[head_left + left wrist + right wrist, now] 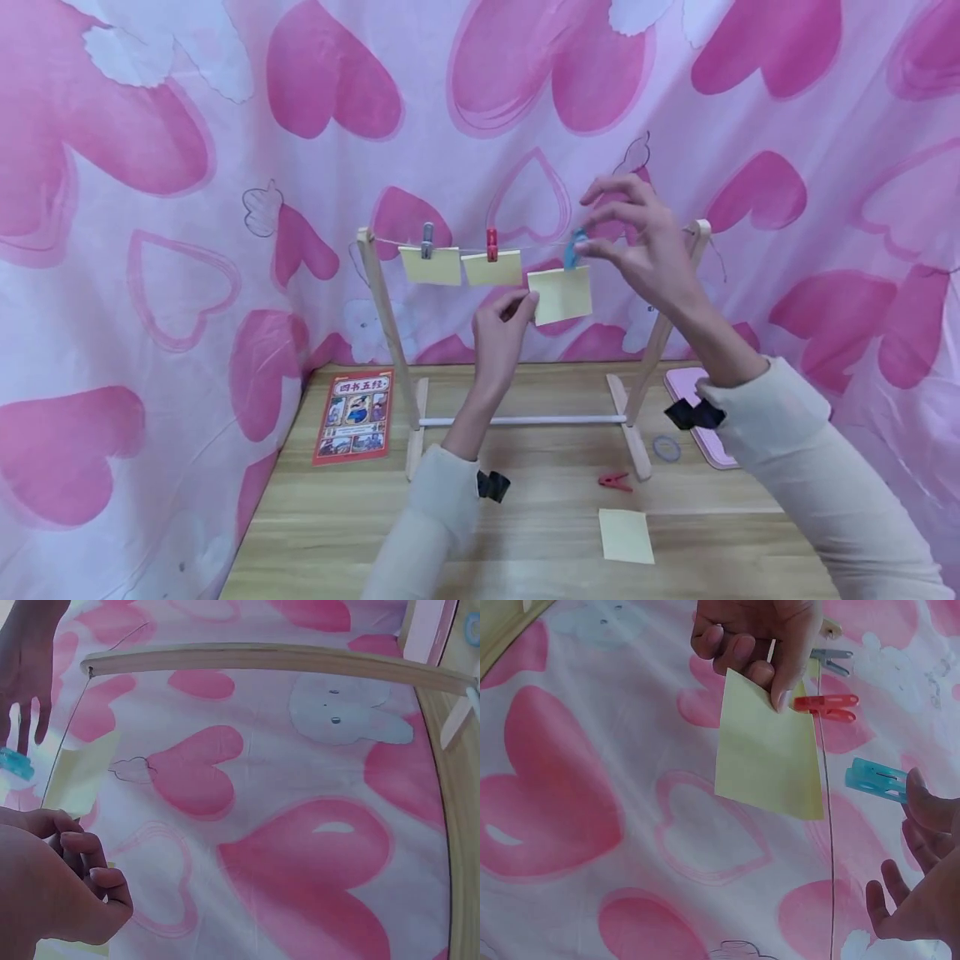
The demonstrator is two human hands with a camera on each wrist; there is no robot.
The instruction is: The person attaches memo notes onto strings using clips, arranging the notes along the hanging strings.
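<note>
My left hand (501,337) pinches a pale yellow sticky note (561,297) by its left edge, just below the string (827,862). Up and to the right, my right hand (647,242) holds a blue clothespin (876,780) between thumb and fingertip. In the right wrist view that clothespin is apart from both the string and the note. Two more yellow notes hang on the string to the left, one under a grey clothespin (427,242), the other under a red clothespin (492,245).
The string runs between two posts of a wooden stand (390,325). On the table lie a red clothespin (615,482), a yellow note (626,537), a clear ring (666,448), a red picture booklet (353,417) and a pink case (686,385). A heart-patterned curtain (330,75) hangs behind.
</note>
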